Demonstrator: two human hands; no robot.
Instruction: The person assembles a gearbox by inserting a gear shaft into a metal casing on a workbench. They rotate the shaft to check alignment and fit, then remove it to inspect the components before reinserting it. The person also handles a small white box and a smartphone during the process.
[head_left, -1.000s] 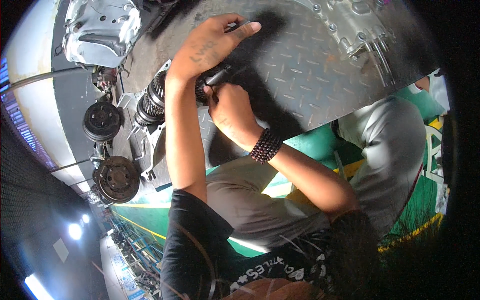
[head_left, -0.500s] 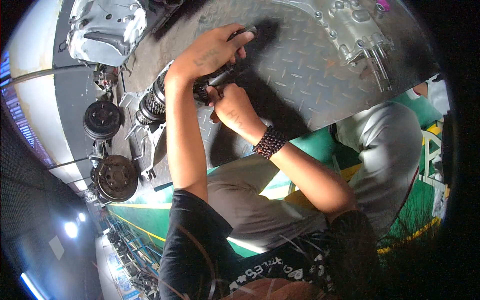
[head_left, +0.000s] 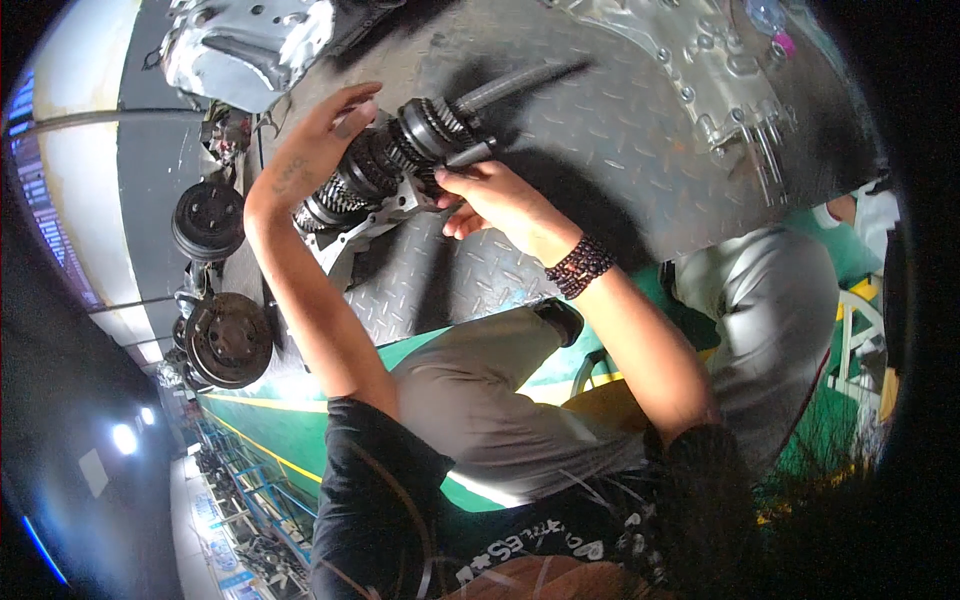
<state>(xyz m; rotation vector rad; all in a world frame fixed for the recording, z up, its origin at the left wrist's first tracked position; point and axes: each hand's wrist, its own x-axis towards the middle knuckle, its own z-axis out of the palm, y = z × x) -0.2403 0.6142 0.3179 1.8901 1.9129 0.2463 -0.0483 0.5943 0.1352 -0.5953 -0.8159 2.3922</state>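
A gearbox gear cluster [head_left: 385,160] with several dark gears lies at the table's middle left, seated in a light metal housing plate [head_left: 405,200]. From its far right end a long grey shaft [head_left: 515,88] sticks out, and a shorter rod [head_left: 470,154] shows below that. My left hand [head_left: 318,150] is at the cluster's left side, fingers extended and apart along the gears; whether they touch is unclear. My right hand [head_left: 505,203], with a beaded bracelet [head_left: 581,266] on the wrist, is just below the short rod. Its thumb is at the cluster's near edge and its fingers are loosely bent apart.
The tread-plate table [head_left: 590,130] carries a silver casing [head_left: 725,85] with protruding rods at right and another metal housing [head_left: 245,50] at far left. Two round brake drums [head_left: 228,340] stand along the left edge. Another person's hand [head_left: 843,210] shows at the right.
My left hand has come off the shaft end and drawn back left, uncovering the gears. My right hand has shifted slightly right, its fingers loosened. The view has moved a little too.
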